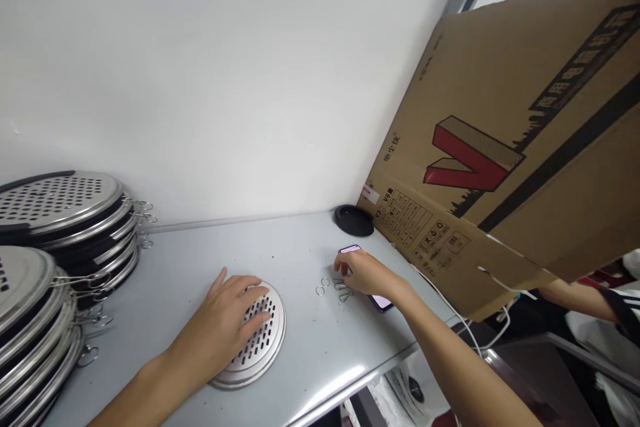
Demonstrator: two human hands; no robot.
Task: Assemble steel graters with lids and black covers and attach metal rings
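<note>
My left hand [231, 315] lies on a round metal cover with rows of slots [264, 340], its fingers spread over the top surface. Bent and slightly apart, the fingers of my right hand [364, 270] hover above a phone [383, 303] with a lit screen; I see nothing held between them. Just below those fingers, a few small wire hooks [344, 291] lie on the grey tabletop [305, 347]. Beside the hooks are two small metal rings [321, 290]. My right hand and forearm partly hide the phone.
Two stacks of slotted metal covers, a rear stack [75, 200] and a front stack [30, 333], stand at left with wire rings sticking out. A black round dish [354, 220] is by the wall. A large cardboard box [500, 147] leans at right, near white cables [467, 330] and another person's arm [580, 299].
</note>
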